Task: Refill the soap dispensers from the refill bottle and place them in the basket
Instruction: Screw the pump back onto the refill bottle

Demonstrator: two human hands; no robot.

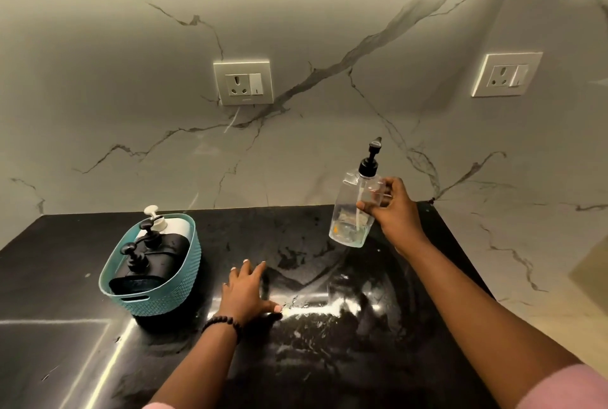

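The marble wall is filling the upper view, carrying two socket plates, and the black bench is spanning the lower half, its left and near edges running out of frame. The teal basket is standing on the bench at left, holding two black pump dispensers and a white pump bottle behind them; their fill levels are not showing, being opaque. The right hand is holding a clear dispenser above the bench at right, fingers curled round its body, pump still fitted, the vessel appearing nearly empty. The left hand is resting flat on the bench just right of the basket, fingers spread and gripping nothing. Judgement: the clear dispenser is awaiting refill and placement; whether the basket items are finished cannot be told. A refill bottle cannot be identified with certainty; the white bottle may be it
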